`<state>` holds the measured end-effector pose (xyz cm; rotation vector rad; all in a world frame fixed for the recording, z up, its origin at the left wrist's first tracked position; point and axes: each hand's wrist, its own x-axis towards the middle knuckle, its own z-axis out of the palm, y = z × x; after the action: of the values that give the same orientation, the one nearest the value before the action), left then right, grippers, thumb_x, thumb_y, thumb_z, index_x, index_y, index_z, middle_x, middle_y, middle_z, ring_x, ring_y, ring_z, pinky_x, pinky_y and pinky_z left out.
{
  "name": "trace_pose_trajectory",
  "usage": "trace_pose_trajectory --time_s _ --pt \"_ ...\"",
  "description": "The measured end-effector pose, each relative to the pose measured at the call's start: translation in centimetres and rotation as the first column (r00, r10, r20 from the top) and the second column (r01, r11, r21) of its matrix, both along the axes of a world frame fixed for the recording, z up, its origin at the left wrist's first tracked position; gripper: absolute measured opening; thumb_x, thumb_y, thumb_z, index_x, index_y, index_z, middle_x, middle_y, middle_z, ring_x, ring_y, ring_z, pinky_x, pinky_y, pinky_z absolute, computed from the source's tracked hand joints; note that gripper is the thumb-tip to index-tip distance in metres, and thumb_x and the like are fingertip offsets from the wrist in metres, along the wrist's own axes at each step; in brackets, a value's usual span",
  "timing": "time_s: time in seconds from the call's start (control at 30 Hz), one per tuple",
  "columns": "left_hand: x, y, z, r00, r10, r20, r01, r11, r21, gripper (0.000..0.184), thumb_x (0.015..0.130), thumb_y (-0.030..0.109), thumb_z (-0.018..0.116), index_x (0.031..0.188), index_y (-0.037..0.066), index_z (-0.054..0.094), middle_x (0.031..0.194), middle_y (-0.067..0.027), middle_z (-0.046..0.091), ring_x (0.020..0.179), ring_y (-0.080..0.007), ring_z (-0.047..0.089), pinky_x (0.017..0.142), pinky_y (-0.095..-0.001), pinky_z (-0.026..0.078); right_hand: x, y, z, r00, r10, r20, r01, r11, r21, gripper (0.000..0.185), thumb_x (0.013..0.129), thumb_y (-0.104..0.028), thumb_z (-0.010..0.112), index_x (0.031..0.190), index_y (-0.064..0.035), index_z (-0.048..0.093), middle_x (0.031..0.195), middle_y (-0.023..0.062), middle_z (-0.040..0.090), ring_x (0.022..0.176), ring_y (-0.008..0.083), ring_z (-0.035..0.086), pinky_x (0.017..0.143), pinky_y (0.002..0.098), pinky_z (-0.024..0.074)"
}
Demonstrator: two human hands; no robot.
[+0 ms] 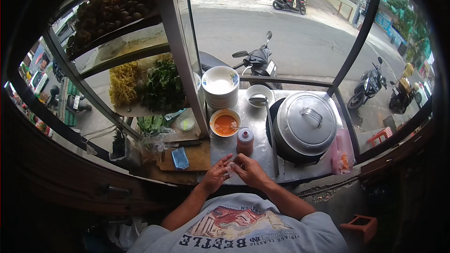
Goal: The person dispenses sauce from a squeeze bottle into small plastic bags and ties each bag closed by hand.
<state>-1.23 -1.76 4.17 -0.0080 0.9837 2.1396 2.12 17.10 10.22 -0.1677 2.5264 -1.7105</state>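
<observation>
Both hands meet at the counter's front edge, before my chest. Between them is a small clear plastic piece (230, 167), perhaps a bag. My left hand (216, 174) has its fingers partly spread beside the plastic, touching it at the edge. My right hand (249, 170) pinches the plastic with thumb and fingers. Just beyond the hands stands a red sauce bottle (244, 142) with a white cap. Behind it is a bowl of orange-red sauce (225, 124) with a spoon in it. To the left, a blue packet (180, 158) lies on a wooden cutting board (199, 155).
A large lidded pot (305, 124) stands right, with a ladle resting from a white bowl (258, 94). Stacked bowls (220, 86) stand behind the sauce. A pink container (343, 152) sits far right. Glass shelves with noodles (124, 83) and greens (164, 82) rise left.
</observation>
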Motion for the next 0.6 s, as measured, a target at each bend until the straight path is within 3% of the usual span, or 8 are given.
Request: trace_pose_trajectory --time_s 0.03,0.13,0.23,0.33,0.43,0.47,0.57,0.6 --pt "0.0 0.1 0.1 0.998 -0.013 -0.054 0.013 1.0 -0.011 0.028 0.106 0.02 0.051 0.132 0.011 0.054 0.126 -0.004 0.061 0.118 -0.0186 0.06 0.108 -0.0447 0.046 -0.2 0.0 -0.5 0.995 0.016 0.1 0.001 0.986 -0.165 0.021 0.099 -0.02 0.066 0.106 -0.0009 0.06 0.095 0.0096 0.066 0.087 0.0167 0.067 0.077 0.0317 0.0537" --pt "-0.5 -0.1 -2.9 0.992 -0.123 -0.006 0.122 0.972 0.202 0.026 0.107 0.023 0.05 0.131 0.011 0.054 0.125 -0.0047 0.062 0.119 -0.0181 0.06 0.11 -0.0443 0.044 -0.5 -0.1 -1.1 0.994 -0.018 0.112 0.031 0.993 -0.117 0.018 0.102 -0.017 0.063 0.107 0.0 0.061 0.094 0.0066 0.067 0.088 0.0093 0.062 0.079 0.0281 0.0524" --pt "-0.6 -0.2 -3.0 0.987 -0.158 -0.032 0.16 0.948 0.276 0.022 0.107 0.025 0.052 0.124 0.011 0.055 0.125 -0.006 0.061 0.12 -0.0184 0.059 0.111 -0.047 0.044 -0.7 -0.2 -0.1 0.978 -0.035 0.206 0.076 0.978 -0.193 0.014 0.102 -0.014 0.063 0.106 -0.0006 0.062 0.092 0.005 0.066 0.087 0.0095 0.061 0.079 0.0281 0.0521" --pt "-0.4 -0.5 -1.9 0.993 -0.111 0.048 0.096 0.962 0.254 0.019 0.107 0.028 0.052 0.115 0.011 0.056 0.119 -0.0071 0.062 0.119 -0.021 0.06 0.11 -0.0491 0.044 -1.0 0.3 -1.7 0.989 -0.061 0.135 0.094 0.963 -0.253 0.017 0.1 -0.016 0.064 0.103 0.0009 0.063 0.091 0.0083 0.068 0.083 0.0139 0.064 0.076 0.032 0.0527" --pt "-1.0 -1.6 -2.5 0.996 -0.054 0.071 0.042 0.986 0.162 0.015 0.107 0.026 0.051 0.106 0.011 0.053 0.108 -0.0069 0.065 0.11 -0.0213 0.065 0.106 -0.0506 0.048 -0.9 1.7 -1.1 0.986 -0.164 0.016 0.164 0.976 -0.144 0.016 0.099 -0.015 0.064 0.103 0.0008 0.063 0.091 0.0092 0.068 0.085 0.013 0.063 0.076 0.0315 0.0522" --pt "-1.0 -2.0 -2.8 0.997 -0.027 0.068 0.018 0.992 0.124 0.014 0.108 0.025 0.05 0.106 0.011 0.053 0.106 -0.0062 0.066 0.107 -0.0211 0.066 0.104 -0.0494 0.05 -0.8 2.1 -0.8 0.974 -0.224 0.035 0.227 0.966 -0.127 0.016 0.097 -0.016 0.067 0.103 -0.0007 0.063 0.091 0.0106 0.066 0.085 0.016 0.064 0.078 0.0315 0.0521" --pt "-1.3 -2.4 -2.8 0.999 -0.03 0.024 0.03 1.0 -0.004 0.013 0.109 0.023 0.05 0.105 0.011 0.053 0.101 -0.0048 0.066 0.102 -0.0202 0.068 0.099 -0.0458 0.055 0.0 1.9 3.0 0.965 -0.172 -0.196 0.206 0.964 0.168 0.026 0.094 -0.021 0.071 0.11 -0.0027 0.062 0.093 0.0126 0.065 0.086 0.0243 0.067 0.08 0.0363 0.0534" --pt "-1.3 -2.1 -2.0 0.996 -0.085 -0.006 0.085 0.994 -0.063 0.014 0.109 0.023 0.05 0.105 0.011 0.053 0.101 -0.0048 0.066 0.101 -0.0197 0.068 0.097 -0.0444 0.056 0.5 1.1 4.1 0.941 -0.096 -0.325 0.18 0.954 0.24 0.035 0.091 -0.027 0.073 0.115 -0.0043 0.059 0.095 0.0146 0.065 0.09 0.0346 0.069 0.08 0.0425 0.054"
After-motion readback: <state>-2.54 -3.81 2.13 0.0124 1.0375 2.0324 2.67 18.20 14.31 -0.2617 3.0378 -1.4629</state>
